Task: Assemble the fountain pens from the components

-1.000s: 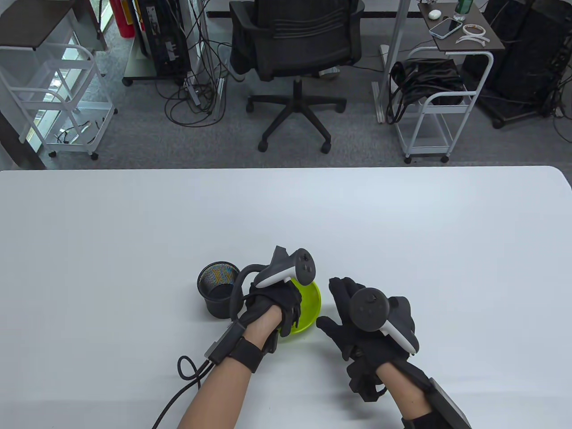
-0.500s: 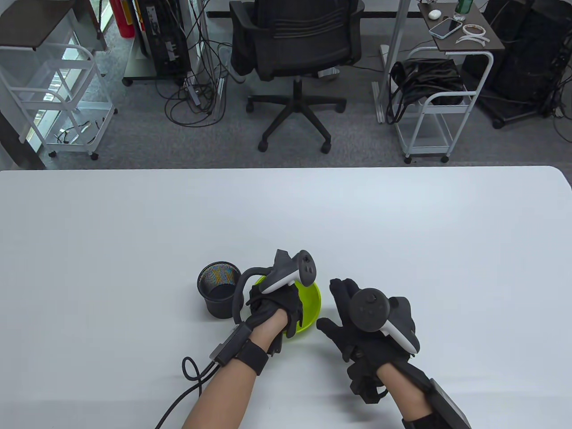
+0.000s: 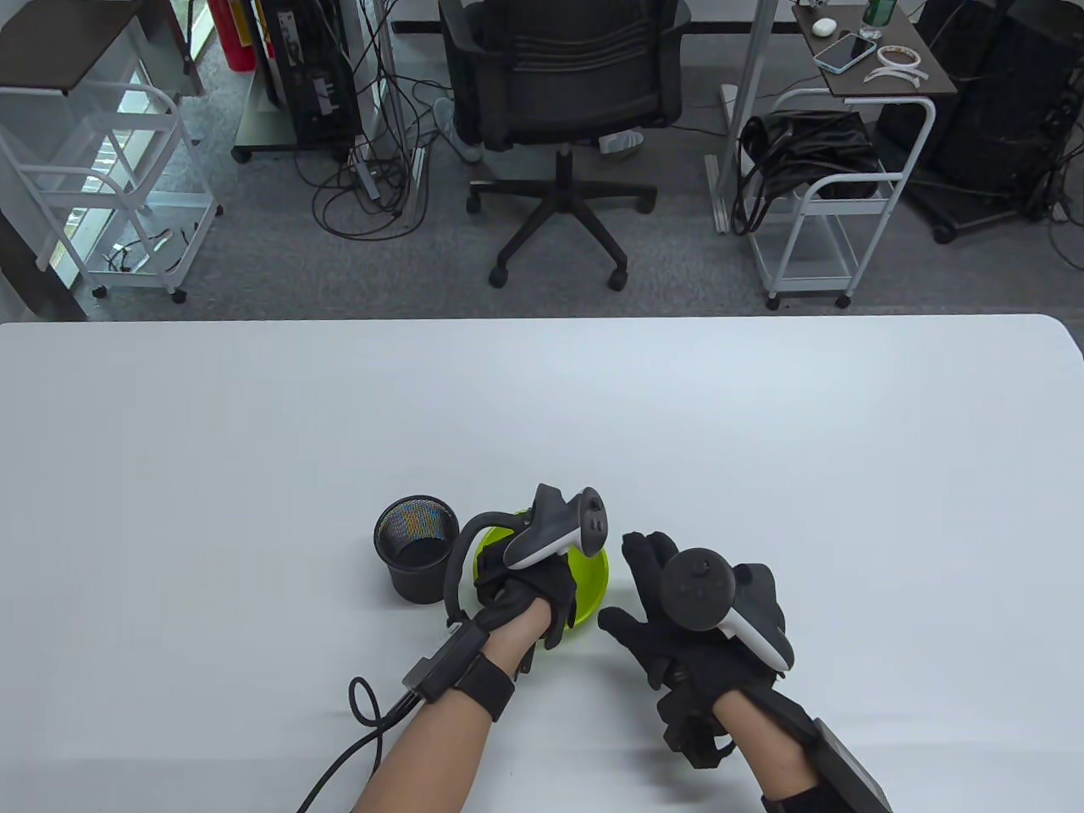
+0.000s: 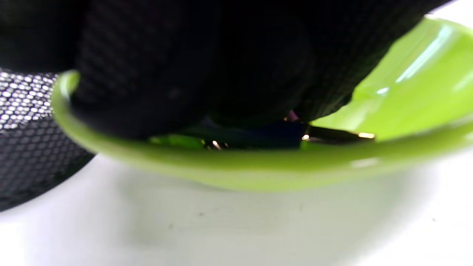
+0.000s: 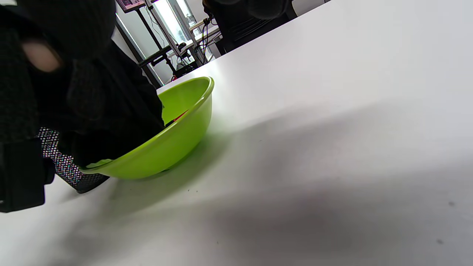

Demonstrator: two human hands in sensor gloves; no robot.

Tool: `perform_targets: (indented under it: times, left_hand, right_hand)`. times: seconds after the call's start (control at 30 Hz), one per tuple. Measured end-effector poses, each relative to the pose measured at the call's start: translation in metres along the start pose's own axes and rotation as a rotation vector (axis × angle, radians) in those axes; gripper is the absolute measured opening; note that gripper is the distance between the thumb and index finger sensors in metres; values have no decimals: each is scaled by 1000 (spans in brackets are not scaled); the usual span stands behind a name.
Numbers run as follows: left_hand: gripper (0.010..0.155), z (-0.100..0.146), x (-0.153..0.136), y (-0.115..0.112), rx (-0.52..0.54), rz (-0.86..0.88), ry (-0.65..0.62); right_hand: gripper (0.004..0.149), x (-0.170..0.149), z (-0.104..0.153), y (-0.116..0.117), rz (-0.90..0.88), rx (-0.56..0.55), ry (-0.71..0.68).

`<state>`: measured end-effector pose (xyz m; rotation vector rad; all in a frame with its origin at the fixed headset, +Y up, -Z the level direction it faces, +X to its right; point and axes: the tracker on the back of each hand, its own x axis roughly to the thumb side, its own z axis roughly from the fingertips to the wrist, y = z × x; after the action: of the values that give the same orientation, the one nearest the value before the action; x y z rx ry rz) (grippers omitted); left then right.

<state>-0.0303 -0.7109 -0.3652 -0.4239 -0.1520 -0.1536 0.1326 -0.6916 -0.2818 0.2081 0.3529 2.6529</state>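
Your left hand [image 3: 525, 589] reaches down into the shallow lime-green plastic bowl [image 3: 593, 584], its gloved fingers [image 4: 192, 74] curled over the contents. In the left wrist view the fingers cover most of the bowl's inside, so whether they actually grip anything cannot be told. Just under them lie dark pen parts with gold trim [image 4: 332, 136], resting on the bowl's floor near its rim; they are blurred, and which components they are stays unclear. A small red piece [image 5: 180, 116] shows inside the bowl in the right wrist view.

Your right hand [image 3: 677, 610] hovers just right of the bowl, fingers spread and holding nothing, the thumb pointing toward the bowl's near edge.

The bowl sits on the white worktop [image 3: 762, 440] near its front edge. Touching or just beside the bowl's left side stands a black wire-mesh pen cup [image 3: 415, 559], upright. A black cable [image 3: 356, 720] runs from your left wrist across the worktop toward you. Beyond the far edge of the worktop stand a black office chair [image 3: 563, 85] and white wheeled carts [image 3: 826, 186].
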Motion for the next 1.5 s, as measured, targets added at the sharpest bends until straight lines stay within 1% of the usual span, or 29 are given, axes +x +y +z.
perform_targets:
  times: [0.13,0.37,0.43,0.57,0.6,0.63,0.67,0.7,0.73,0.77,0.97,1.1,1.17,1.23,1.4,1.5]
  left_hand:
    - [39,3,3,-2,58,-39,17]
    - [40,1,4,-3,22,-24,25]
    - [38,1,4,-3,12,-53,27]
    - [39,0,3,-5,39,-26,32]
    - [41,0,3,-6,42,-35,38]
    - [42,-3,4,-10,12,-44,31]
    - [43,-2,4,-11,52,-20,56]
    - [44,-3,5,-11,54,-11,45]
    - [45,-4,7,-12,7,-25,57]
    - [46,-5,7,-11,-8,-33,58]
    - [47,-8,5,-11,-40,4,37]
    - [47,-8,1,-10,-15,32,10]
    - [47,-7,-1,-9,-23,47,4]
    - [47,-6,-2,-7,1,55,-6]
    - [49,-3,-7,-4,-3,92,-11]
    - [50,1,-10,-2,13,100,-13]
  right_hand:
    - [87,1,1,0,-6,-3,-15]
    - [87,3,2,0,-5,-9,-25]
    - [87,3,3,0,-4,-9,-26]
    - [87,3,3,0,-4,-10,-32]
    - [87,3,3,0,-4,-10,-33]
    - [86,4,3,0,-3,-10,-34]
    - [86,3,3,0,-2,-11,-35]
    - [86,3,3,0,-1,-11,-35]
    - [86,3,3,0,-1,-11,-35]
    - [86,3,3,0,-2,-12,-35]
    - [86,4,3,-1,-7,-16,-40]
    - [86,4,3,-2,-15,-24,-42]
    - [87,3,3,-3,-24,-28,-41]
    - [87,2,3,-3,-29,-27,-37]
    - [87,2,4,-3,-30,-22,-32]
    - [87,2,4,-3,-25,-18,-32]
